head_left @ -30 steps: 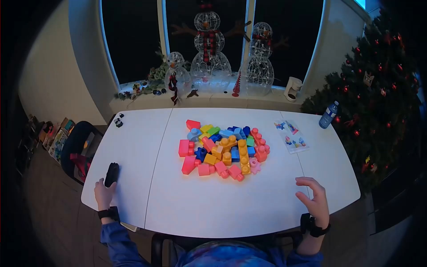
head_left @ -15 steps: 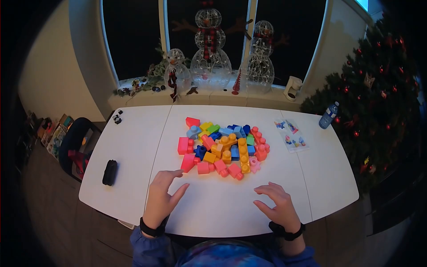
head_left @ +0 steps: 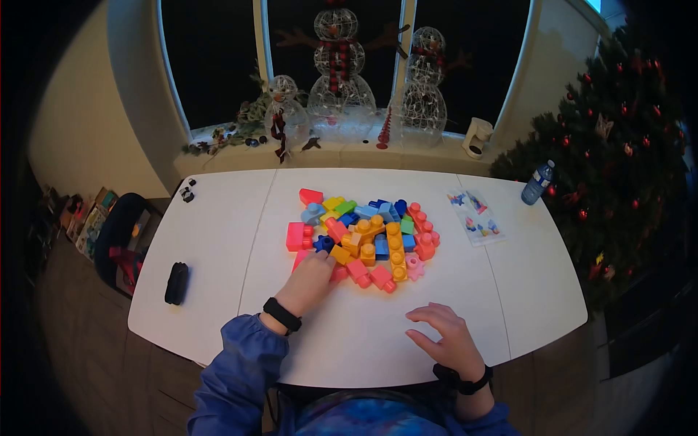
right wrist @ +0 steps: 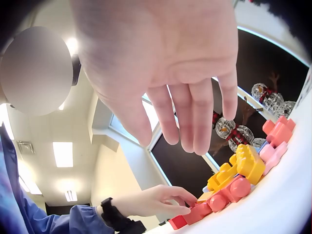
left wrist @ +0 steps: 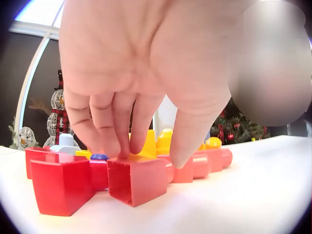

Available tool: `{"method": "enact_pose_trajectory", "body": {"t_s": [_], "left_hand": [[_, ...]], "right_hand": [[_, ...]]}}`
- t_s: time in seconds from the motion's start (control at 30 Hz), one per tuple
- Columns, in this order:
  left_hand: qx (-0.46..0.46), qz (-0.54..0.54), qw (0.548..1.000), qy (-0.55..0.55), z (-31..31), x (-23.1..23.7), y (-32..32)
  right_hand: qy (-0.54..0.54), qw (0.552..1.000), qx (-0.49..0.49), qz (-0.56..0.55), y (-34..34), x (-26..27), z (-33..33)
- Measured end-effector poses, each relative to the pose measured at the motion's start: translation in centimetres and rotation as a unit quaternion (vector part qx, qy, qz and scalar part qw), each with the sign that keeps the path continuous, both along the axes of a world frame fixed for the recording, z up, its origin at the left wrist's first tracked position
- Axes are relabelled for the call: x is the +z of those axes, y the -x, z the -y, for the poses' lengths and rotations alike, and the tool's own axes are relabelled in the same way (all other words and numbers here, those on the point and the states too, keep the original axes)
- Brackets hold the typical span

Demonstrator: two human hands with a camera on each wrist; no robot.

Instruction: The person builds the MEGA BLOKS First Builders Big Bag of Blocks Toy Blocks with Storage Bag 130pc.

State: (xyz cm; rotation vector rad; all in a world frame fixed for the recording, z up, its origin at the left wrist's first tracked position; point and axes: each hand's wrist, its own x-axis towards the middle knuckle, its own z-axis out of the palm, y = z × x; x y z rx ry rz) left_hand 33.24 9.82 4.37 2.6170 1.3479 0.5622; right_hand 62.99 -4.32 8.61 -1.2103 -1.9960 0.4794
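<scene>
My left hand (head_left: 307, 282) reaches down at the near left edge of a pile of toy building blocks (head_left: 369, 226). In the left wrist view its fingers come down at the top of a hollow pink block (left wrist: 147, 181), fingertips right at its upper edge, with the thumb apart on the right beside the stud. A red block (left wrist: 61, 187) stands left of it. My right hand (head_left: 449, 340) hovers over the near right part of the table, holding nothing, fingers relaxed and thumb apart.
On the white table (head_left: 349, 349) a black case (head_left: 177, 283) lies at the left, small black-and-white items (head_left: 187, 192) at the far left. A picture sheet (head_left: 476, 216) and a water bottle (head_left: 537, 182) are at the right. Behind the bottle stands a decorated tree (head_left: 603, 156).
My left hand let go of the black case, swung right across the table and came down onto the blocks. My right hand moved left toward the middle, then stayed nearly still.
</scene>
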Motion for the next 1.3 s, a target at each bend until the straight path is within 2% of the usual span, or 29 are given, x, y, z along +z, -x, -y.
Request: {"method": "enact_pose_trajectory", "body": {"t_s": [0.13, 0.23, 0.33, 0.5, 0.6, 0.7, 0.77, 0.87, 1.0, 1.3], "left_hand": [[-0.006, 0.054, 0.997, 0.062, 2.3, 2.6, 0.4], [0.003, 0.16, 0.966, 0.203, 5.0, 4.9, 0.0], [-0.043, 0.153, 0.968, 0.195, 6.2, 3.2, -0.6], [-0.032, 0.126, 0.969, 0.208, 6.7, 2.0, -1.0], [-0.029, 0.124, 0.969, 0.209, 6.9, 1.9, -0.9], [-0.031, 0.147, 0.969, 0.193, 7.4, 2.7, -0.9], [-0.038, 0.183, 0.968, 0.168, 7.5, 3.1, -0.9], [-0.058, 0.158, 0.972, 0.163, 7.2, 2.0, -0.5], [-0.055, 0.145, 0.974, 0.162, 7.3, 2.1, -0.4], [-0.051, 0.137, 0.975, 0.166, 7.6, 2.1, -0.6]], "right_hand": [[0.007, 1.0, -0.008, 0.006, -0.4, -0.1, -0.2], [0.015, 1.0, -0.02, 0.007, -0.9, -0.4, -0.3], [0.014, 1.0, -0.019, 0.015, -0.8, -0.3, -0.8], [0.013, 0.998, -0.03, 0.055, -0.5, 0.9, -2.4], [-0.003, 0.995, -0.029, 0.1, -0.5, 1.0, -4.2], [0.035, 0.984, -0.021, 0.174, 0.2, 1.2, -5.7], [0.025, 0.979, -0.027, 0.202, 0.7, -0.2, -7.0], [0.048, 0.968, -0.052, 0.242, 1.9, -2.4, -8.6], [0.087, 0.949, -0.093, 0.288, 3.3, -2.3, -9.5], [0.102, 0.943, -0.141, 0.285, 4.0, -2.8, -9.8]]}}
